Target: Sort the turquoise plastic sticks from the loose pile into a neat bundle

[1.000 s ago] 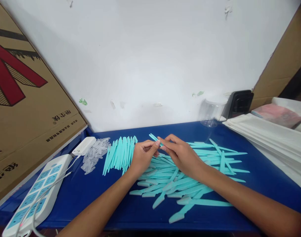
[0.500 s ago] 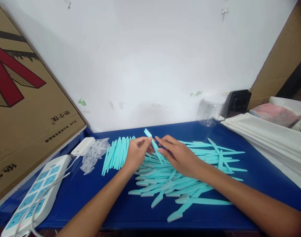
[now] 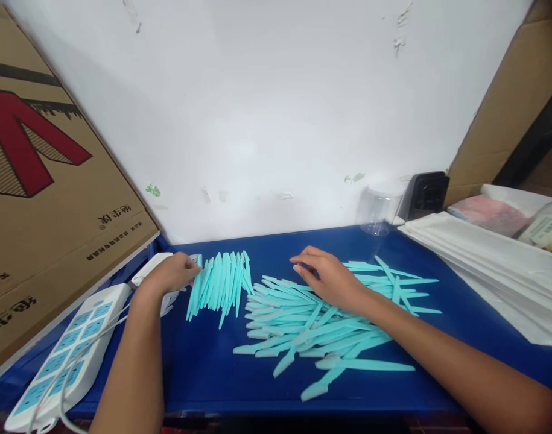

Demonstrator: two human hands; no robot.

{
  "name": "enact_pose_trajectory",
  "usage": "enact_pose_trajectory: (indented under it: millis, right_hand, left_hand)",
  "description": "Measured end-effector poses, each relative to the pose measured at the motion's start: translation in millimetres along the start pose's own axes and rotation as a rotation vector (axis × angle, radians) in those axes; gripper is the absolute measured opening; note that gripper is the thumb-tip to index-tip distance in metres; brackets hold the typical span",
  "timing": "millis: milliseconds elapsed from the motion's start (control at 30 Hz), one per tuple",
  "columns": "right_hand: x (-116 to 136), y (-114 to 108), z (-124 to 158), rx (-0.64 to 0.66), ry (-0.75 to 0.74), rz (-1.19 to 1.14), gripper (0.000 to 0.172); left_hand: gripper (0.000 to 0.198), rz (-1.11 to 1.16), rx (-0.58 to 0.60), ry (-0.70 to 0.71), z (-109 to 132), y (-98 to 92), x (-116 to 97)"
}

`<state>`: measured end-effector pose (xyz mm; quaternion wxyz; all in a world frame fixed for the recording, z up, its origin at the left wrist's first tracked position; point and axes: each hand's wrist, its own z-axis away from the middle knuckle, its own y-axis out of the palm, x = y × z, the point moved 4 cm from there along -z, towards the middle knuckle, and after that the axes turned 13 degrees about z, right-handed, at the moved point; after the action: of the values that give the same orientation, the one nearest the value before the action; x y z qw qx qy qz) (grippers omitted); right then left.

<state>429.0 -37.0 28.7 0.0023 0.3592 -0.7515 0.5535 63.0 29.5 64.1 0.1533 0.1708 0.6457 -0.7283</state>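
My left hand (image 3: 175,272) reaches to the left end of a row of turquoise eyebrow razors (image 3: 224,278). Its fingers are closed on an eyebrow razor (image 3: 199,261) at that end, partly hidden by the fingertips. Beneath and behind this hand lies a heap of clear plastic caps (image 3: 168,301), mostly covered. My right hand (image 3: 327,276) hovers over the far side of a larger, loose pile of eyebrow razors (image 3: 298,328). Its thumb and fingers are slightly curved and apart, with nothing between them.
On the left are a white power strip (image 3: 74,355) with cables, a small white box (image 3: 151,265) and a large carton (image 3: 63,175). A clear jar (image 3: 379,211), a black object (image 3: 427,193) and stacked white sheets (image 3: 484,265) sit to the right. A white wall stands behind the blue table (image 3: 212,374).
My hands have parted. The left hand has moved left from above the pile to the row's left end with an eyebrow razor; the right hand has let go and stays over the pile.
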Motion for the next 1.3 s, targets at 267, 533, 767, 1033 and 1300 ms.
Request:
enact_pose_trajectory:
  millis: [267,533,767,1033,1300]
  right_hand:
    - [-1,0,0,-0.008,-0.02,-0.005,0.033]
    - [-4,2,0,-0.002,-0.017,-0.013,0.029]
    - [-5,3,-1,0.01,-0.015,-0.006,0.027]
    - [-3,3,-1,0.022,-0.023,0.006,0.026]
    - [-3,3,0,0.023,-0.02,0.018,0.025]
  left_hand:
    - [0.026,-0.101,0.098,-0.158,-2,6.7,23]
    - [0.022,-0.135,0.081,-0.248,-5,8.8,25]
    - [0.016,-0.032,0.08,-0.265,-3,11.9,22]
    - [0.01,0.244,0.021,-0.341,-4,24.3,17]
    - [0.014,0.314,0.034,-0.269,-8,39.2,4]
